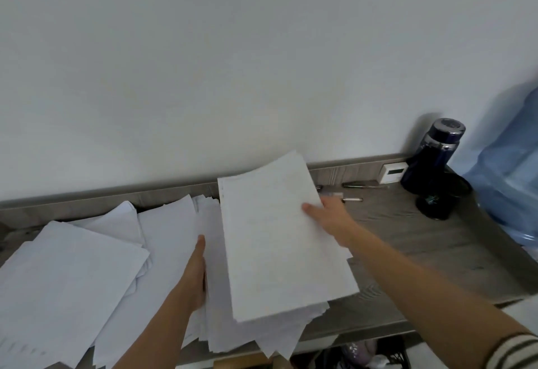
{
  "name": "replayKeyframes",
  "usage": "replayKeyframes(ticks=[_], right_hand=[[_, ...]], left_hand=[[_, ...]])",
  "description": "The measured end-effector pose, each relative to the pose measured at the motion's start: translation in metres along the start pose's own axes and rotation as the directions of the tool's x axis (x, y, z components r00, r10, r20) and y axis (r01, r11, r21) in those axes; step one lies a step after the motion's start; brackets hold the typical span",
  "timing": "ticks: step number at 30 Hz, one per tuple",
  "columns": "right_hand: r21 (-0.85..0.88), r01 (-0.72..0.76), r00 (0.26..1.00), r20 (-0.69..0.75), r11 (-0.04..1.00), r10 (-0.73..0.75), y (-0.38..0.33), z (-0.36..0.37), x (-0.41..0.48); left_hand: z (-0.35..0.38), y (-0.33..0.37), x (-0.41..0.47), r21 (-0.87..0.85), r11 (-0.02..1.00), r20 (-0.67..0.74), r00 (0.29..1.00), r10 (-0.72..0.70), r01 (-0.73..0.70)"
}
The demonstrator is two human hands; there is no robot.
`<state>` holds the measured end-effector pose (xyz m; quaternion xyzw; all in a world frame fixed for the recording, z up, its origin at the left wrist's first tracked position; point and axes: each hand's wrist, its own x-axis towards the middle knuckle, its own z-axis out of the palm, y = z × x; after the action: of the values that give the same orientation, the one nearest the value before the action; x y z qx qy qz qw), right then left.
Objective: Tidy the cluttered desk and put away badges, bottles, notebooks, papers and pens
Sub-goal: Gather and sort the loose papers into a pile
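Right hand (332, 217) has the sheaf of papers (276, 246) by its right long edge, thumb (307, 208) flat on top and the other fingers tucked beneath, out of sight: a pinch, closed on the paper. Left hand (195, 272) stands edge-on, fingers straight along the left side of the pile (256, 336) underneath, pressing but gripping nothing. The sheaf sits on top of that ragged pile at the middle of the desk (422, 252), its far end lifted and tilted toward the wall. The job here, I'd say, is squaring up. It's best done with the left palm as a fence and the sheaf drawn against it, the pinch light so sheets slide into line rather than buckle. Watch the near corners: the pile's lower sheets fan out past the desk's front edge, and a hard shove could spill them to the floor. To the left, loose sheets (72, 275) overlap in a spread right up to the raised back rim (116, 198), so there's no room there. To the right there's bare desktop just beside the sheaf, then pens (353, 200) near the back, and a dark bottle (433, 162) and a big blue water jug (509, 182) at the far corner. That bare stretch looks the safest landing spot.
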<state>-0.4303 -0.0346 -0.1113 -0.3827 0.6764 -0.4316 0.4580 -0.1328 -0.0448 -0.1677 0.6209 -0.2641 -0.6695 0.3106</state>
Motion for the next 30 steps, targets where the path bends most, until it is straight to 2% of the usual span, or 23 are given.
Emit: replayKeyframes(ticks=[2, 4, 7, 9, 11, 13, 15, 18, 21, 23, 25, 28, 30], right_hand=[[-0.067, -0.08, 0.995, 0.061, 0.995, 0.084, 0.027, 0.024, 0.003], [-0.162, -0.096, 0.99, 0.084, 0.982, 0.11, 0.041, 0.041, 0.002], [-0.41, 0.014, 0.987, 0.152, 0.912, 0.053, 0.044, 0.055, -0.002], [-0.47, 0.042, 0.989, 0.146, 0.882, 0.031, 0.044, 0.052, -0.003], [-0.383, 0.001, 0.996, 0.087, 0.924, 0.035, 0.042, 0.038, -0.003], [-0.148, -0.071, 0.995, 0.061, 0.986, 0.081, 0.035, 0.016, -0.005], [0.066, -0.117, 0.978, 0.184, 0.991, 0.103, 0.016, -0.005, -0.009], [0.211, -0.105, 0.913, 0.408, 0.972, 0.01, -0.021, -0.022, -0.017], [0.242, 0.022, 0.905, 0.408, 0.97, -0.122, -0.052, -0.024, -0.021], [0.271, 0.046, 0.914, 0.378, 0.962, -0.15, -0.058, -0.027, -0.022], [0.245, 0.041, 0.92, 0.369, 0.969, -0.132, -0.053, -0.025, -0.024], [0.06, 0.031, 0.926, 0.374, 0.998, -0.051, -0.033, -0.015, -0.027], [0.0, 0.029, 0.918, 0.396, 1.0, -0.027, -0.024, -0.007, -0.03]], left_hand=[[0.001, 0.002, -0.002, -0.038, 0.999, 0.014, 1.0, 0.012, -0.011], [0.003, 0.004, -0.007, 0.003, 1.0, 0.07, 0.998, 0.004, -0.005], [0.003, 0.002, -0.012, 0.102, 0.995, 0.111, 0.994, 0.005, -0.016], [0.001, 0.002, -0.015, 0.115, 0.992, 0.136, 0.99, 0.035, -0.051], [0.001, 0.009, -0.02, 0.09, 0.988, 0.191, 0.976, 0.109, -0.128], [0.006, 0.027, -0.033, 0.04, 0.974, 0.254, 0.945, 0.204, -0.221], [0.012, 0.053, -0.051, -0.028, 0.942, 0.332, 0.886, 0.323, -0.333], [0.022, 0.091, -0.078, -0.114, 0.873, 0.412, 0.777, 0.476, -0.474], [0.026, 0.116, -0.089, -0.127, 0.812, 0.407, 0.717, 0.567, -0.57], [0.022, 0.12, -0.087, -0.075, 0.793, 0.384, 0.716, 0.582, -0.604], [0.018, 0.111, -0.082, -0.001, 0.797, 0.353, 0.746, 0.565, -0.604], [0.014, 0.085, -0.072, 0.122, 0.807, 0.304, 0.796, 0.524, -0.578], [0.012, 0.077, -0.072, 0.119, 0.806, 0.3, 0.795, 0.528, -0.58]])
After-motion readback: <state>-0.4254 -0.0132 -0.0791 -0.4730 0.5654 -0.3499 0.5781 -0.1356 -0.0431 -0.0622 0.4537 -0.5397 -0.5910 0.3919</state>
